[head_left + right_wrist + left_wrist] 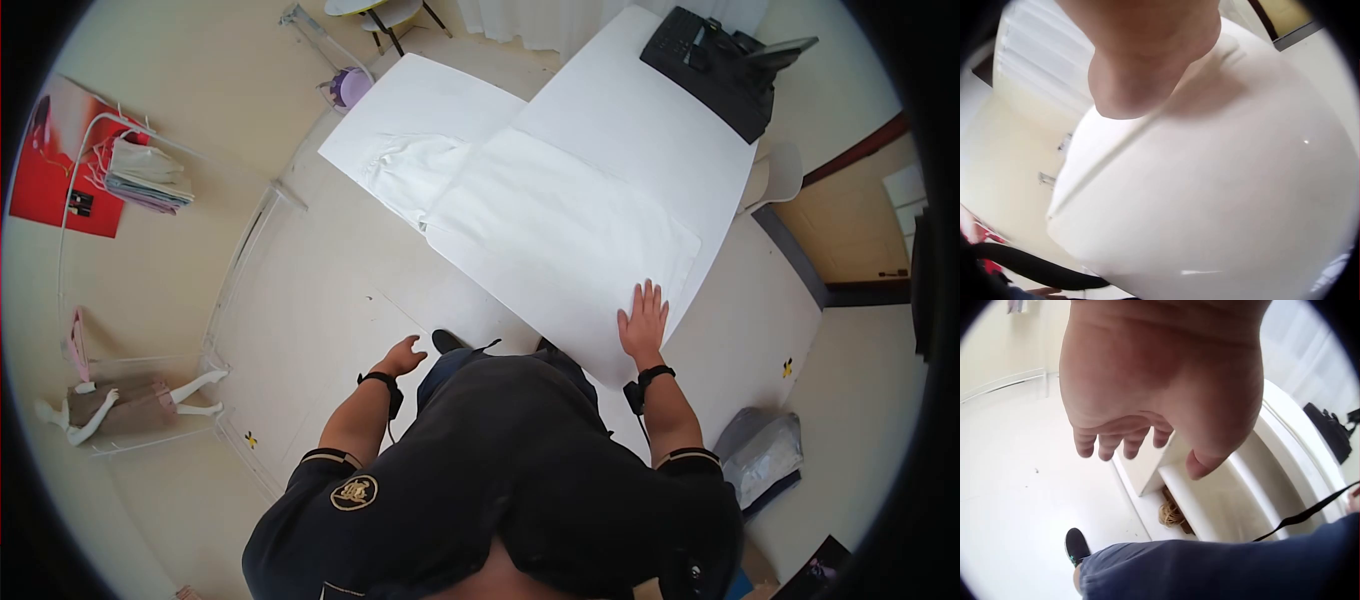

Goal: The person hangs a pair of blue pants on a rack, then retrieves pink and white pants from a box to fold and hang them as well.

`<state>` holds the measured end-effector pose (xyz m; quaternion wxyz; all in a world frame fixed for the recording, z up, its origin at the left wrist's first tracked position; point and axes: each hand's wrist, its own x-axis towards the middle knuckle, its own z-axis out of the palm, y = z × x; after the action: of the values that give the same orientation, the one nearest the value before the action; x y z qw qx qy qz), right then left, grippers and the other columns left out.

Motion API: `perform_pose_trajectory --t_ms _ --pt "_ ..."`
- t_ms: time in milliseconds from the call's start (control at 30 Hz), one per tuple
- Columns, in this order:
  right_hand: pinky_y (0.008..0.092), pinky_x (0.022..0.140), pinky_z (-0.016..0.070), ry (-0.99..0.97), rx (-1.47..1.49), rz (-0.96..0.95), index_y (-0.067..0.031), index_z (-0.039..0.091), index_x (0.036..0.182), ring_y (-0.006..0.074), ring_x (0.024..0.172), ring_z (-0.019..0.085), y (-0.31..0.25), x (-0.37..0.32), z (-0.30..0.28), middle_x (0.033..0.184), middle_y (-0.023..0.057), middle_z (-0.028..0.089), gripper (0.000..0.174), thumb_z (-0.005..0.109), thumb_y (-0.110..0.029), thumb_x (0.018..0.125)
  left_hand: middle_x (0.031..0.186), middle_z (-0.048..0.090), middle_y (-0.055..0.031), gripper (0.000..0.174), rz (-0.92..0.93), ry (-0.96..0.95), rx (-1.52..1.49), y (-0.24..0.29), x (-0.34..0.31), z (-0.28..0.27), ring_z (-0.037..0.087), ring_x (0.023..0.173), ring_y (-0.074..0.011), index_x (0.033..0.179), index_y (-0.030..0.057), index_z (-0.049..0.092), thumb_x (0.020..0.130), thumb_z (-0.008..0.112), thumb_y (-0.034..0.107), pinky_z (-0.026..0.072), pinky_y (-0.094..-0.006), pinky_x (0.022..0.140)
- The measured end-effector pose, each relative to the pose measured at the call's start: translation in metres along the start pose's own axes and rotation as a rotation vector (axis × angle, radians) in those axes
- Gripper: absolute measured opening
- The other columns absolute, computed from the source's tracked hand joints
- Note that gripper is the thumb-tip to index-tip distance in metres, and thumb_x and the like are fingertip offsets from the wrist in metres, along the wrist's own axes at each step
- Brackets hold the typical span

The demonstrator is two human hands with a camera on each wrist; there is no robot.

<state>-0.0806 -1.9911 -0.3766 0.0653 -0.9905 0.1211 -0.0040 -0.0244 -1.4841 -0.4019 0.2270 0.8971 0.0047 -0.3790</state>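
Note:
A white cloth garment (560, 205) lies spread out across a white table (600, 110) in the head view, bunched at its far left end and flat toward the right. My right hand (645, 322) is at the table's near right end, fingers straight and spread, fingertips right by the garment's near edge. The right wrist view has only the heel of that hand (1141, 75) over the white surface; its fingers are hidden. Away from the table, my left hand (402, 356) hangs beside my body. Its loosely bent fingers (1105, 447) hold nothing in the left wrist view.
A black desk device (715, 70) stands at the table's back right corner, with a white chair (780, 178) beside it. Under the table are shelves and a roll of twine (1171, 514). Hung clothes (148, 172) and a small mannequin (120, 400) line the left wall.

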Motion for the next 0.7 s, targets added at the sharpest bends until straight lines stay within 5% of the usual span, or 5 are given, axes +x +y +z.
perform_pose_trajectory --t_ms 133,267,433,633,700 --pt "0.0504 0.106 0.0123 -0.152 -0.079 0.052 -0.0059 0.026 0.136 0.0309 0.134 0.011 -0.003 0.005 -0.005 0.145 0.0122 0.014 0.065 0.049 -0.036 0.083 0.115 0.054 -0.0229 0.055 -0.159 -0.038 -0.241 -0.096 -0.017 0.016 0.055 0.104 -0.0315 0.121 -0.0009 0.046 0.076 0.059 0.029 0.0435 -0.0349 0.089" --pt "0.0509 0.106 0.0137 -0.37 -0.127 0.183 -0.0067 0.026 0.135 0.0309 0.134 0.012 -0.011 0.021 -0.024 0.146 0.0108 0.014 0.065 0.048 -0.039 0.083 0.116 0.054 -0.0213 0.052 -0.32 0.042 -0.349 -0.176 -0.049 0.034 0.05 0.111 -0.0317 0.117 -0.0002 0.052 0.075 0.059 0.03 0.0394 -0.0365 0.095" --pt "0.0526 0.103 0.021 -0.135 -0.154 0.5 -0.0049 0.029 0.133 0.0297 0.13 0.023 -0.087 0.076 -0.033 0.14 0.0141 0.027 0.059 0.048 -0.034 0.085 0.12 0.051 -0.0211 0.059 -0.494 0.104 -0.496 -0.239 -0.089 0.04 0.046 0.116 -0.0332 0.122 0.0024 0.047 0.075 0.058 0.037 0.0369 -0.038 0.097" --pt "0.0508 0.1 0.0247 0.077 0.029 0.048 -0.001 0.032 0.13 0.0329 0.126 0.03 -0.251 0.157 0.005 0.135 0.0191 0.033 0.059 0.056 -0.021 0.079 0.121 0.051 -0.0188 0.057 -0.507 0.122 -0.595 -0.3 -0.078 0.045 0.046 0.115 -0.0314 0.121 0.0037 0.049 0.077 0.057 0.039 0.0369 -0.0379 0.097" --pt "0.0481 0.096 0.0293 0.12 0.241 -0.252 0.0027 0.037 0.123 0.0357 0.118 0.037 -0.32 0.173 0.004 0.126 0.0225 0.041 0.057 0.059 -0.013 0.073 0.12 0.052 -0.0188 0.056 -0.506 0.201 -0.653 -0.304 -0.075 0.029 0.047 0.114 -0.0314 0.12 0.004 0.05 0.077 0.057 0.038 0.0374 -0.0377 0.096"
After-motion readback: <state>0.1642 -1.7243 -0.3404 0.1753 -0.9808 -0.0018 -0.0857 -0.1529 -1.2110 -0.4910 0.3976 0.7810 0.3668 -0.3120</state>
